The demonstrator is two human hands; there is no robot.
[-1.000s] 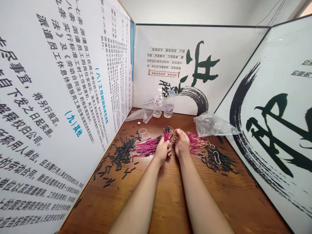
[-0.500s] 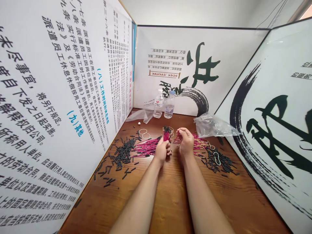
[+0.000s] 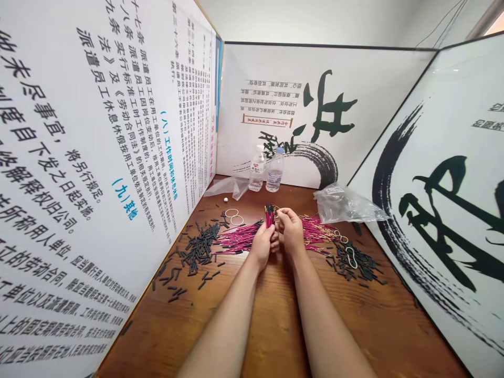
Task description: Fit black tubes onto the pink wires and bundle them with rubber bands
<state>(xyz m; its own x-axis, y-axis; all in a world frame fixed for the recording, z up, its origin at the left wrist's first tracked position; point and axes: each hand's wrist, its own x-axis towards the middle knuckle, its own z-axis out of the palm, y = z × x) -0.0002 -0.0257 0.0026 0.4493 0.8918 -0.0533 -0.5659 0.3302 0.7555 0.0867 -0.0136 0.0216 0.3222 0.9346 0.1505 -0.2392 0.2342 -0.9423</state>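
Observation:
My left hand [image 3: 264,242] is closed round an upright bundle of thin magenta wires [image 3: 270,214] with black sleeve-like tips. Close against the bundle's right side, my right hand [image 3: 290,230] has its thumb and forefinger pinched together. What lies in that pinch is too small to make out. Left of my hands spreads a pile of magenta wires [image 3: 236,237], many with black ends. On the right is another pile of magenta wires [image 3: 317,230] with gold-coloured ends, partly hidden behind my right hand.
Loose black sleeves lie in a left heap [image 3: 200,245] and a right heap [image 3: 360,262]. Rubber bands [image 3: 236,220] rest on the wooden table [image 3: 275,315]. Two water bottles [image 3: 274,173] and a clear plastic bag [image 3: 342,203] stand near the back panel [image 3: 354,73]. Printed panels flank both sides.
My right hand has moved left, from above the right wire pile to the bundle's side. A magenta wire showed at its fingertips before. My left hand has stayed almost still.

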